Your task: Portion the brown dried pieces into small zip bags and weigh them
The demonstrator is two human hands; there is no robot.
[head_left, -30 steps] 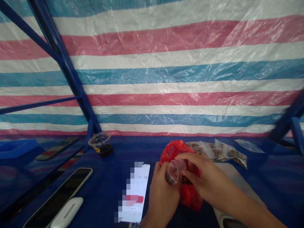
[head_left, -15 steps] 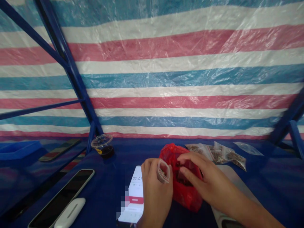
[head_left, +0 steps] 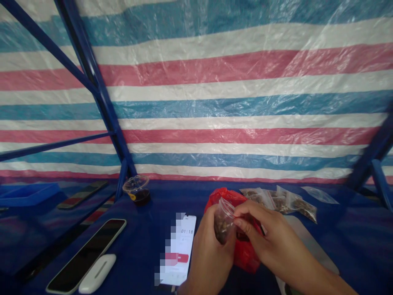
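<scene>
A small clear zip bag (head_left: 223, 223), partly filled with brownish bits, is gripped in my left hand (head_left: 211, 254), its mouth tilted up to the right. My right hand (head_left: 264, 233) has thumb and forefinger pinched together at the bag's top edge. Just behind and below both hands sits a crumpled red plastic bag (head_left: 247, 258), its dark contents largely covered by my fingers. Several filled zip bags (head_left: 281, 200) lie beyond my right hand, and a flat clear zip bag (head_left: 319, 194) lies to their right.
A lit phone (head_left: 178, 262) showing a timer lies left of my left hand. Farther left are a dark-screened phone (head_left: 89, 256), a white case (head_left: 97, 273), a clear cup of dark liquid (head_left: 138, 192) and a blue tray (head_left: 33, 194). A grey flat object (head_left: 310, 241) lies under my right forearm.
My right hand has come out of the red bag to the zip bag's top edge. My left hand has turned and shifted right, bringing the zip bag's side into view.
</scene>
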